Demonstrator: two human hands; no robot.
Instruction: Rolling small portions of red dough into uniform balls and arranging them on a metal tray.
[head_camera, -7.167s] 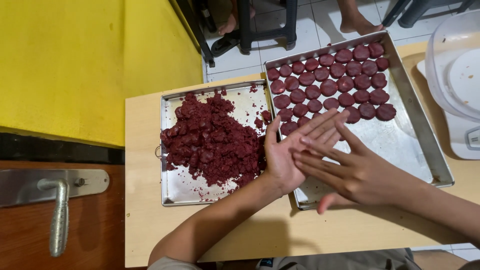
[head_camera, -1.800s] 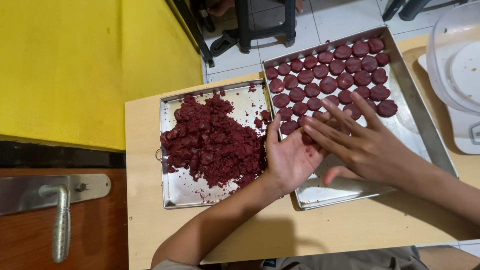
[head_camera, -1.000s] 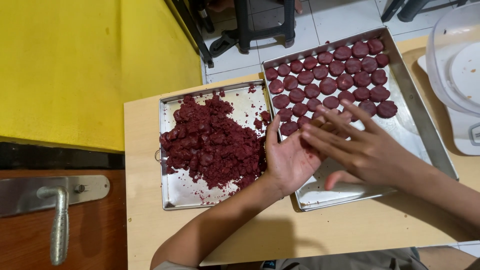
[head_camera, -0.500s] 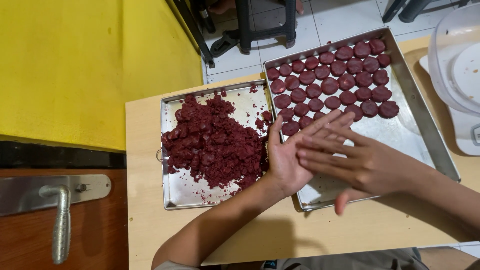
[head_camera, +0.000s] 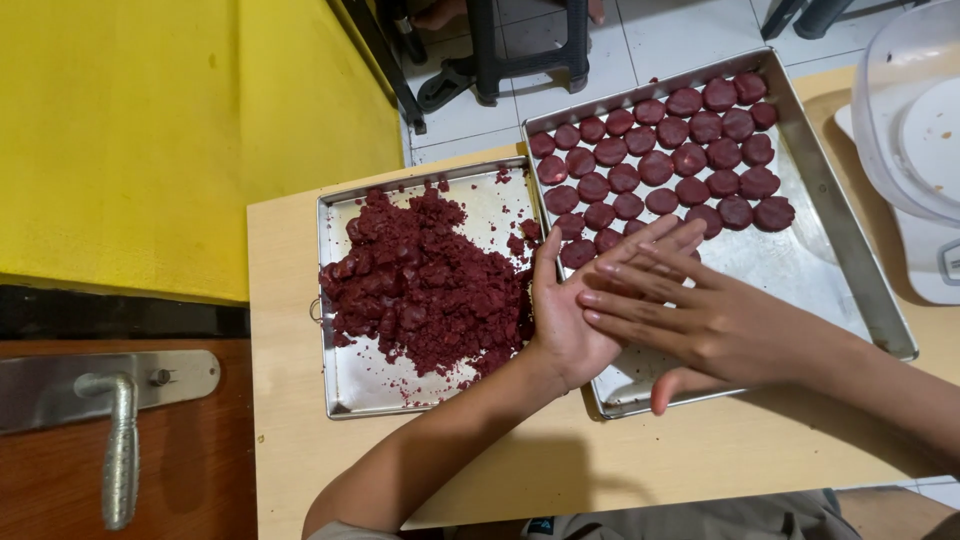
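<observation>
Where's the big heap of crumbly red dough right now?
The crumbly red dough is piled in the smaller metal tray on the left of the wooden table, just left of the left hand and beside the larger tray holding the red discs.

Yellow wall (head_camera: 150, 130), metal door handle (head_camera: 120, 440) — white appliance (head_camera: 915, 130), black stool legs (head_camera: 500, 60)

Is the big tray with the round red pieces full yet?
Partly full: the big tray holds red discs in its far half; bare metal nearer.

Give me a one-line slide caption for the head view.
Left hand and right hand pressed palm to palm above trays of crumbly dark red dough and flattened dough rounds.
</observation>
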